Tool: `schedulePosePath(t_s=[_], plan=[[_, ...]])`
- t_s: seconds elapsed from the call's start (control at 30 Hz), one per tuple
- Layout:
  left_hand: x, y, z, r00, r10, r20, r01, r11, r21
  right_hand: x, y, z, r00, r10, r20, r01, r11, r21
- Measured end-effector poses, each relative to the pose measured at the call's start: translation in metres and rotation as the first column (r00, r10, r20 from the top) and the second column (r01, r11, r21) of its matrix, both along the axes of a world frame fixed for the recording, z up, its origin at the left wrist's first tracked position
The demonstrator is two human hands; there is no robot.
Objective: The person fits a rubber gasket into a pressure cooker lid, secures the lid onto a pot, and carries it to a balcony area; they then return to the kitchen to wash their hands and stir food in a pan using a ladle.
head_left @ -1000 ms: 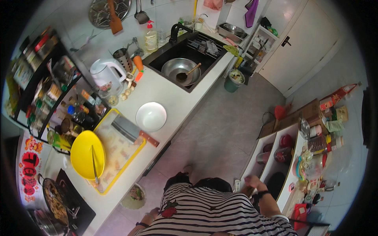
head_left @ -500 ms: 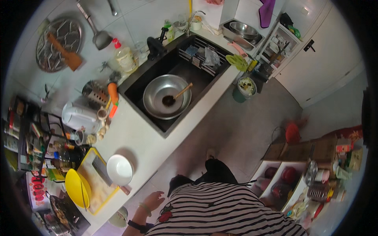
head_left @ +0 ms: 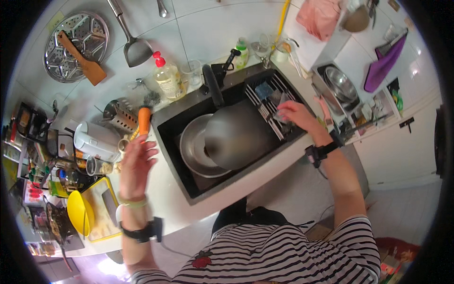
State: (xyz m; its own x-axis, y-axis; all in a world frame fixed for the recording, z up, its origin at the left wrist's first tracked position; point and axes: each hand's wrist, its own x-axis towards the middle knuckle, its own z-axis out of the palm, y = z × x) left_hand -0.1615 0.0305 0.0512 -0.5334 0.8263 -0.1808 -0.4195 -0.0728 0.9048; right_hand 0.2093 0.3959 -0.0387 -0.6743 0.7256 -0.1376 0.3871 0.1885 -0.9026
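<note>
My left hand is raised over the counter, fingers apart and holding nothing. Just beyond it lies an orange carrot-shaped thing. On the right, my right hand reaches over the slatted drying rack, its bent fingers closed at a clear plastic bag. A metal basin sits in the dark sink. A blurred grey round patch covers the basin's right part and most of the wooden-handled brush in it. The black faucet reaches over the sink.
A pump bottle and a green bottle stand behind the sink. At left are a white kettle, a yellow bowl and a cutting board. Metal bowls sit at the right.
My view has moved closer to the sink. Both hands have come up: the left over the counter, the right to the bag in the rack. A blurred patch now covers part of the basin.
</note>
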Motion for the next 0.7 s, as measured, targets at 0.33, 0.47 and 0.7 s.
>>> schedulePosePath(t_s=[0.33, 0.47, 0.7], plan=[[0.076, 0.184, -0.166, 0.652, -0.070, 0.755, -0.214, 0.938, 0.272, -0.205, 0.107, -0.032, 0.980, -0.171, -0.101, 0.092, 0.840, -0.534], [0.088, 0.224, -0.173, 0.522, 0.160, 0.838, -0.312, 0.950, 0.013, -0.245, 0.131, -0.053, 0.944, -0.301, -0.139, 0.076, 0.605, -0.793], [0.083, 0.251, -0.201, 0.515, 0.205, 0.833, -0.386, 0.923, 0.011, -0.278, 0.110, -0.052, 0.938, -0.286, -0.197, 0.069, 0.709, -0.702]])
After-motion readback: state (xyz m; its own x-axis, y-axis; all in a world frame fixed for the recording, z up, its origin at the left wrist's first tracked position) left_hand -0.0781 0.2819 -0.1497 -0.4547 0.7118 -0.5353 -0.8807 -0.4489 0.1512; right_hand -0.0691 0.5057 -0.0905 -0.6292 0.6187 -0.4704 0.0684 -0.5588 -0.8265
